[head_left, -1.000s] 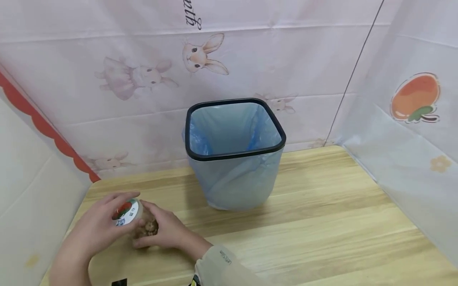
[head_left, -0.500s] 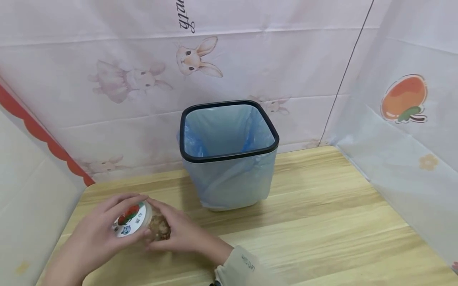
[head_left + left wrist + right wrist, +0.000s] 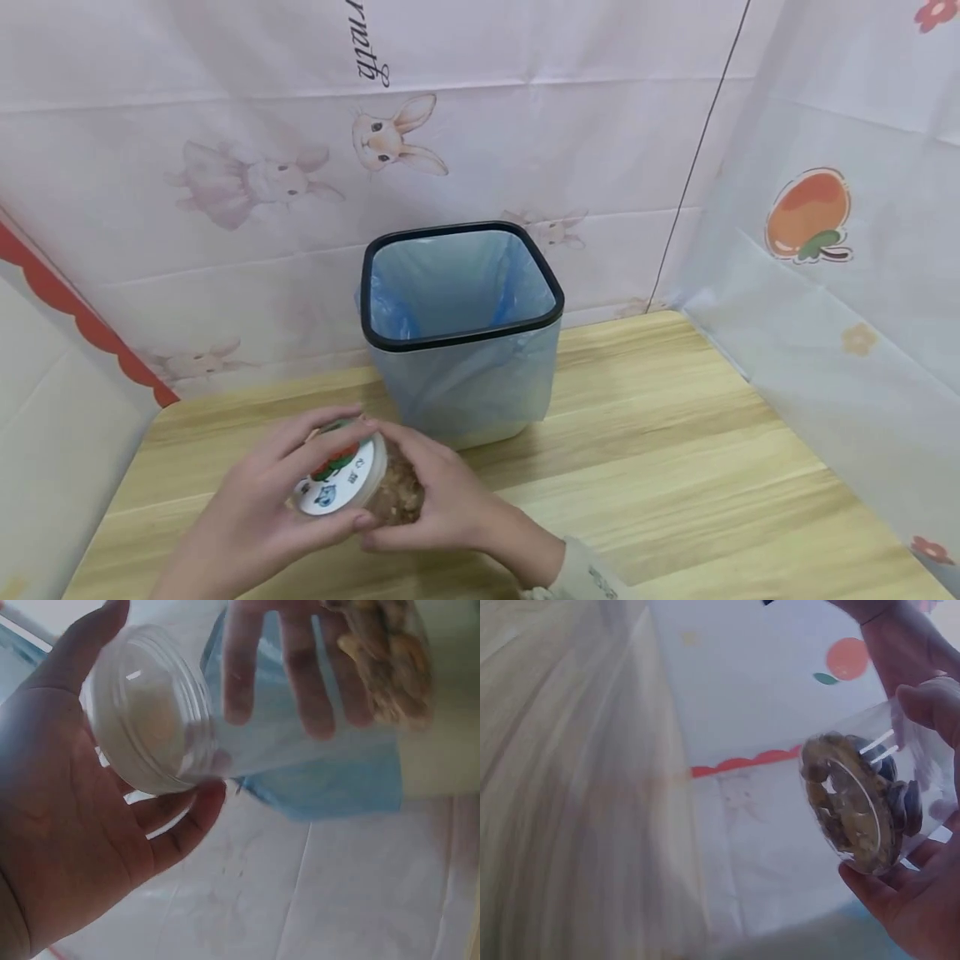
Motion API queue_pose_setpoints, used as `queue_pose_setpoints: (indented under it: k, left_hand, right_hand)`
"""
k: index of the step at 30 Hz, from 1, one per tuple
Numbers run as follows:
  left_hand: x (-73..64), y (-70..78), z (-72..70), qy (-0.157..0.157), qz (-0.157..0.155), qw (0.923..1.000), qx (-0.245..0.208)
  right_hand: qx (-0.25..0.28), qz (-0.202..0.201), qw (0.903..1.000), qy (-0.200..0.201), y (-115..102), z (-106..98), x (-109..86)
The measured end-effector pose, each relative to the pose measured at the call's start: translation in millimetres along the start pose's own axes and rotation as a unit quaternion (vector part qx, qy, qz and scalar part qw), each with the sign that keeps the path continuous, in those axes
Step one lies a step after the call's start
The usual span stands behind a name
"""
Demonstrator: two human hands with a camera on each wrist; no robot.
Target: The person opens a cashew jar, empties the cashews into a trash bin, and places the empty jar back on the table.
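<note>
A clear plastic jar with brown, lumpy pieces inside is held tilted between both hands, low in the head view. My left hand grips its lid, thumb and fingers round the edge; the lid has a white label with a red and green picture. My right hand holds the jar's body from the other side. In the left wrist view the brown pieces lie at the far end of the jar, away from the lid. The right wrist view shows the jar's base with the pieces gathered against it.
A bin with a black rim and a blue bag liner stands just behind the hands on the wooden table. Printed sheets hang as walls at the back and right, with another on the left.
Both hands have carried the jar to the right, and it appears larger. The head view has shifted, so the bin sits further left in it.
</note>
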State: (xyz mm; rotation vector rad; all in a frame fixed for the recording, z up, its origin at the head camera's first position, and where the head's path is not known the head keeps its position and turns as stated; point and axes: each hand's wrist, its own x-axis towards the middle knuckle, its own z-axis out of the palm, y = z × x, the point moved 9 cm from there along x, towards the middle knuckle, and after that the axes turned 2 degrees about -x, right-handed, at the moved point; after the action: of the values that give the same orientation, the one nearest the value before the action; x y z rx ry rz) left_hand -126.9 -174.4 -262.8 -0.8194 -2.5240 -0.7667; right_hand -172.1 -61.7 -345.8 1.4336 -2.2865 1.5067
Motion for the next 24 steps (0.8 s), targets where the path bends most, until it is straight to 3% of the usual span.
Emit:
queue_pose_setpoints:
  k: [3, 7, 10, 16, 20, 24]
  left_hand:
    - [8.8, 13.2, 3.7, 0.012, 0.044, 0.9978, -0.049]
    - [19.9, 24.5, 11.3, 0.018, 0.089, 0.9891, -0.116]
    - [28.2, 27.6, 19.2, 0.021, 0.093, 0.9856, -0.139]
    - [51.6, 35.6, 48.0, 0.024, 0.092, 0.9797, -0.177]
    - [66.1, 46.0, 69.7, 0.01, 0.115, 0.9718, -0.206]
    - [72.8, 55.4, 82.2, 0.005, 0.143, 0.968, -0.206]
  right_hand:
    - [0.007, -0.002, 1.0, 0.002, -5.3, -15.4, -8.6]
    - [0.006, -0.004, 1.0, 0.005, -10.1, -36.7, -18.1]
    - [0.003, 0.001, 1.0, 0.007, -8.8, -50.8, -23.7]
    - [-0.003, 0.05, 0.9987, 0.011, 5.8, -84.1, -46.6]
    - [-0.021, 0.072, 0.997, 0.019, 11.7, -105.4, -67.0]
    - [-0.048, 0.069, 0.9959, 0.034, 10.6, -118.3, -81.7]
